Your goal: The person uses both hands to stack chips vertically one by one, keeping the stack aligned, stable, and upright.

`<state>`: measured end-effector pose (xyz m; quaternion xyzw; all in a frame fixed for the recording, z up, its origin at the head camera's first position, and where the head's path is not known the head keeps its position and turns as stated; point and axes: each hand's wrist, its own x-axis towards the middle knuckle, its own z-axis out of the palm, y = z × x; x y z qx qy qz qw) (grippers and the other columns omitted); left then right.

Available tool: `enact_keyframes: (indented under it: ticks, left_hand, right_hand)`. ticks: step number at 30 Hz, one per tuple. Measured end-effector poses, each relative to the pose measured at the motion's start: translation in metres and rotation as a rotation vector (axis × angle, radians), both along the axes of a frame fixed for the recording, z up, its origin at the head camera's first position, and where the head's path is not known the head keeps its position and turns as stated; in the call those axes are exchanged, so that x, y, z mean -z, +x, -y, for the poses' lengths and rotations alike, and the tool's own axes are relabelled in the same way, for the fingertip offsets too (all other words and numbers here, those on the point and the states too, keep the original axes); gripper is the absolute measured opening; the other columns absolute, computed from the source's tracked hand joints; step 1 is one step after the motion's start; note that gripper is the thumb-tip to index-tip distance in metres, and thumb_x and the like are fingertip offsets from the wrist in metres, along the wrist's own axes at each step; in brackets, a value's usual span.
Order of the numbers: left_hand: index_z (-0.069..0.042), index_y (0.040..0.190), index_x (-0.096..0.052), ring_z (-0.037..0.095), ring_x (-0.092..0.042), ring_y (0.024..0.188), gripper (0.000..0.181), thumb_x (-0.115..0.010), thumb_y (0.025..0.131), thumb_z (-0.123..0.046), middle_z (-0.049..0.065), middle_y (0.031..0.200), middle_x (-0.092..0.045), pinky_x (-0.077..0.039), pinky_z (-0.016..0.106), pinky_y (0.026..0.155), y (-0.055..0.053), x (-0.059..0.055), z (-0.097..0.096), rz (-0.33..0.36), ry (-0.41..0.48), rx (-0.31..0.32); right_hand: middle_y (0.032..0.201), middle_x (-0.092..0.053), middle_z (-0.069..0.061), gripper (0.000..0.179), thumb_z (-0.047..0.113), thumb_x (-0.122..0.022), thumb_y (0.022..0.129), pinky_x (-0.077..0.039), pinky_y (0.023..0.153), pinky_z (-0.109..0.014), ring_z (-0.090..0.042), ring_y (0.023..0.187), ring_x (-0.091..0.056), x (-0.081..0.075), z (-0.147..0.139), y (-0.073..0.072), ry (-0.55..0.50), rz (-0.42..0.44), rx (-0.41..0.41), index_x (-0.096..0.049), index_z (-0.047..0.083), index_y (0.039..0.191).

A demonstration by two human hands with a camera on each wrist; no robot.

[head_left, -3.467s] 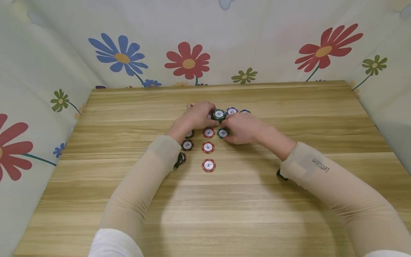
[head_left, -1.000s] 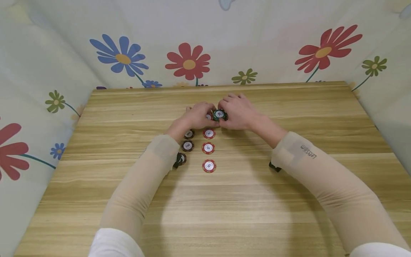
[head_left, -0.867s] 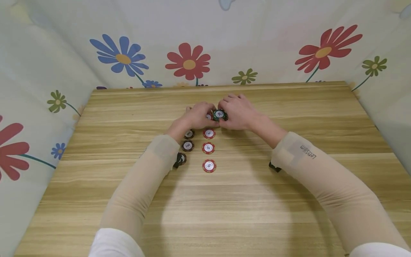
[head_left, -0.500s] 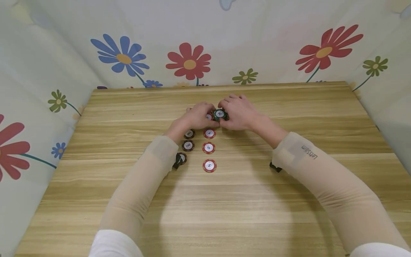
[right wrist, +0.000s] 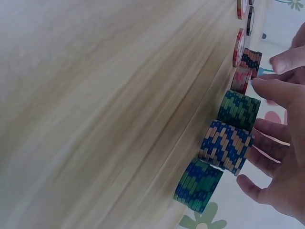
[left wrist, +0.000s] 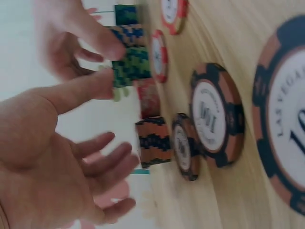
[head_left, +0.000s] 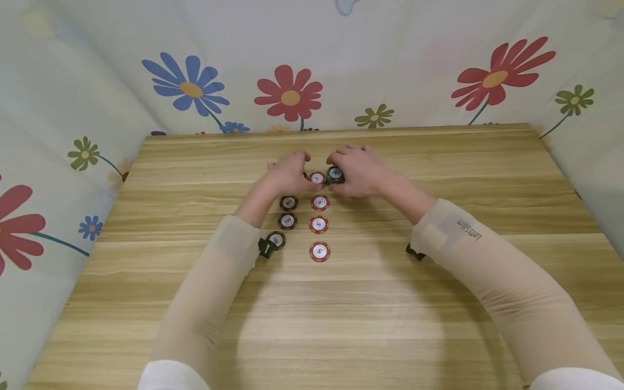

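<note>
Poker chips stand in a row of stacks at the back of the table. My left hand [head_left: 286, 177] has its fingers spread beside the red stack [head_left: 318, 178]; in the left wrist view it lies off the brown-and-black stack [left wrist: 153, 141]. Thumb and forefinger of my right hand [head_left: 363, 172] reach around the top of the green stack [head_left: 335, 174]. In the right wrist view, those fingers are loosely extended behind the green stack, the blue-and-tan stack [right wrist: 226, 147] and a blue-green stack [right wrist: 198, 185]. The right hand hides these last two in the head view.
In front of the red stack lie single red chips [head_left: 319, 251] in a column. Left of them is a column of brown-and-black chips [head_left: 287, 221], beside the left forearm and its wrist camera [head_left: 266, 248]. A flowered curtain [head_left: 409, 65] rises behind the table [head_left: 370, 314].
Earlier my right hand held a single green chip in front of the stacks; that chip has left its spot and the hand moved back to the green stack. Just now my left hand drew leftward.
</note>
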<state>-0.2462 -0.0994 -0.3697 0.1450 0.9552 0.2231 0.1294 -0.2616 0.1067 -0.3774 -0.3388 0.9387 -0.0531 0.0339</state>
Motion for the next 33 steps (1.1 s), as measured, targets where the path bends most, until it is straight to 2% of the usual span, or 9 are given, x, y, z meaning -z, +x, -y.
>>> enact_keyframes:
  ticks: [4,8,12,16,18,21,27,30,33]
  left_hand:
    - [-0.004,0.140,-0.047,0.034,-0.037,0.128,0.070,-0.081,0.089,-0.037,0.016,0.134,-0.044,-0.022,0.061,0.109,0.011,-0.004,0.007,-0.071,0.001,-0.091]
    - [-0.006,0.129,-0.058,0.035,-0.036,0.130,0.055,-0.082,0.089,-0.034,0.016,0.135,-0.044,-0.019,0.062,0.109,0.019,-0.007,0.013,-0.092,0.008,-0.083]
    - [-0.010,0.112,-0.070,0.032,-0.043,0.123,0.036,-0.083,0.088,-0.033,0.011,0.126,-0.053,-0.023,0.061,0.104,0.026,-0.006,0.014,-0.115,-0.040,-0.017]
    - [-0.009,0.101,-0.072,0.026,-0.056,0.095,0.024,-0.080,0.092,-0.030,0.006,0.098,-0.064,-0.039,0.047,0.091,0.033,-0.005,0.010,-0.109,-0.060,0.050]
    - [-0.007,0.096,-0.070,0.023,-0.056,0.081,0.022,-0.077,0.094,-0.028,0.005,0.085,-0.064,-0.044,0.039,0.079,0.035,-0.005,0.006,-0.091,-0.059,0.068]
    - [-0.007,0.086,-0.066,0.021,-0.052,0.069,0.025,-0.076,0.095,-0.027,0.003,0.072,-0.056,-0.041,0.033,0.064,0.039,-0.003,0.000,-0.064,-0.078,0.075]
    - [-0.013,0.072,-0.060,0.017,-0.049,0.062,0.033,-0.074,0.096,-0.031,-0.002,0.065,-0.048,-0.040,0.032,0.058,0.056,0.000,-0.011,-0.074,-0.228,0.186]
    - [-0.016,0.076,-0.060,0.017,-0.051,0.063,0.028,-0.077,0.093,-0.031,-0.002,0.070,-0.053,-0.043,0.034,0.057,0.070,0.000,-0.015,-0.083,-0.285,0.268]
    - [-0.015,0.075,-0.059,0.014,-0.050,0.062,0.030,-0.080,0.090,-0.031,-0.003,0.069,-0.052,-0.042,0.032,0.058,0.082,0.002,-0.017,-0.070,-0.293,0.373]
  right_hand:
    - [0.140,-0.058,-0.014,0.062,0.042,-0.077,0.090,-0.032,0.107,-0.065,-0.036,0.135,-0.045,0.002,0.006,-0.001,0.006,0.025,0.007,-0.060,0.007,0.138]
    - [0.141,-0.057,-0.014,0.062,0.041,-0.078,0.090,-0.030,0.107,-0.066,-0.035,0.136,-0.045,0.004,0.010,-0.001,0.010,0.051,0.016,-0.059,0.007,0.138]
    - [0.140,-0.057,-0.013,0.061,0.041,-0.078,0.090,-0.030,0.107,-0.066,-0.035,0.134,-0.046,0.005,0.015,-0.002,0.013,0.064,0.028,-0.060,0.008,0.137]
    - [0.135,-0.058,-0.013,0.058,0.042,-0.078,0.090,-0.030,0.106,-0.067,-0.034,0.129,-0.049,0.006,0.019,-0.003,0.025,0.081,0.034,-0.062,0.008,0.134]
    - [0.131,-0.059,-0.012,0.057,0.042,-0.078,0.090,-0.030,0.105,-0.068,-0.034,0.127,-0.049,0.008,0.021,-0.004,0.029,0.090,0.037,-0.063,0.008,0.133]
    - [0.128,-0.060,-0.011,0.055,0.042,-0.078,0.090,-0.030,0.105,-0.068,-0.033,0.124,-0.049,0.009,0.023,-0.004,0.027,0.101,0.042,-0.064,0.008,0.131]
    - [0.129,-0.061,-0.011,0.050,0.039,-0.078,0.092,-0.030,0.103,-0.067,-0.034,0.125,-0.048,0.011,0.027,-0.006,0.031,0.106,0.032,-0.064,0.009,0.130]
    - [0.128,-0.062,-0.011,0.048,0.037,-0.077,0.092,-0.030,0.102,-0.066,-0.033,0.124,-0.048,0.012,0.029,-0.006,0.036,0.108,0.028,-0.065,0.009,0.129]
    - [0.126,-0.062,-0.012,0.047,0.035,-0.077,0.092,-0.030,0.102,-0.066,-0.033,0.123,-0.049,0.013,0.029,-0.007,0.033,0.114,0.033,-0.065,0.008,0.128]
